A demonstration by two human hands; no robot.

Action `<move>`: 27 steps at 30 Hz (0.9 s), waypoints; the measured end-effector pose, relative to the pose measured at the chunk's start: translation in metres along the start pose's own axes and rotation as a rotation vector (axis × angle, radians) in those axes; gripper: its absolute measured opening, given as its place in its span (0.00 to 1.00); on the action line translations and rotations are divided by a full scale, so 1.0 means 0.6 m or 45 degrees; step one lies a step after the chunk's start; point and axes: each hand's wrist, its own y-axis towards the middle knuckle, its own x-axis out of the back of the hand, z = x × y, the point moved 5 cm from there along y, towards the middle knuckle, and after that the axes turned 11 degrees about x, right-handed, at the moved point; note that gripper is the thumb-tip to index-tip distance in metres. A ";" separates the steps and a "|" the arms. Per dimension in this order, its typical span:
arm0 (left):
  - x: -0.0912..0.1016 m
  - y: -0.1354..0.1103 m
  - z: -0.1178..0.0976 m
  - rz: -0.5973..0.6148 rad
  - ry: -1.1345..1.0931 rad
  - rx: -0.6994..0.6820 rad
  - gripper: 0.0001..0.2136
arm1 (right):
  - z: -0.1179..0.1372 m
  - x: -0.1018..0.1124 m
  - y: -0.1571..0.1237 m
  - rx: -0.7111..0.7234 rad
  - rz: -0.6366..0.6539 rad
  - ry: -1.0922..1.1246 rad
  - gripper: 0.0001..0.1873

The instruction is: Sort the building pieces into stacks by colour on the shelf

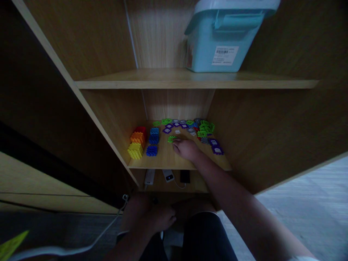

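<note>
My right hand (186, 148) reaches into the middle shelf, its fingers pinched at the edge of a green interlocking plastic tile (171, 139). Close by lies a small whitish tile (177, 132). My left hand (163, 216) hangs low over my legs in dim light, its fingers curled with nothing visible in them. Stacks of yellow tiles (135, 150), orange tiles (137, 138) and red tiles (140, 130) line the shelf's left side. Beside them are blue stacks (151, 150). Purple tiles (169, 126) lie further back, and a green pile (206, 127) sits at the right.
A light-blue lidded bin (220, 40) stands on the upper shelf (163, 84). Below the middle shelf are a white power strip (149, 177), a white device (168, 175) with a cable, and a black box (185, 176). A white cable (106, 230) runs at the lower left.
</note>
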 end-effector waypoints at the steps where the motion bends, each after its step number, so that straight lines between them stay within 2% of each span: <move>1: 0.002 -0.001 -0.001 0.007 -0.002 0.008 0.13 | 0.001 -0.002 0.000 0.020 0.047 -0.079 0.11; 3: 0.006 -0.002 -0.002 0.019 -0.008 0.008 0.13 | -0.001 0.000 -0.006 0.032 0.117 -0.266 0.15; 4: 0.008 -0.003 -0.004 0.024 -0.010 0.005 0.12 | -0.004 0.005 -0.010 0.005 0.099 -0.306 0.15; 7: 0.020 -0.005 -0.016 0.016 -0.014 -0.025 0.12 | -0.017 0.019 -0.023 -0.106 -0.023 -0.293 0.14; 10: 0.057 -0.016 -0.048 -0.061 -0.034 -0.122 0.12 | -0.030 0.029 -0.031 -0.233 -0.163 -0.253 0.13; 14: 0.154 -0.045 -0.109 -0.287 -0.092 -0.286 0.13 | -0.041 0.042 -0.037 -0.452 -0.336 -0.370 0.16; 18: 0.272 -0.051 -0.141 -0.648 -0.134 -0.369 0.15 | -0.044 0.052 -0.050 -0.667 -0.422 -0.507 0.21; 20: 0.327 -0.032 -0.136 -0.822 -0.141 -0.329 0.15 | -0.049 0.052 -0.057 -0.773 -0.444 -0.528 0.24; 23: 0.395 0.018 -0.110 -1.044 -0.135 -0.213 0.12 | -0.062 0.044 -0.064 -0.908 -0.426 -0.523 0.29; 25: 0.425 0.057 -0.085 -1.131 -0.145 -0.095 0.10 | -0.072 0.038 -0.065 -0.977 -0.400 -0.486 0.30; 27: 0.442 0.093 -0.060 -1.169 -0.118 0.035 0.10 | -0.078 0.034 -0.065 -1.011 -0.384 -0.447 0.30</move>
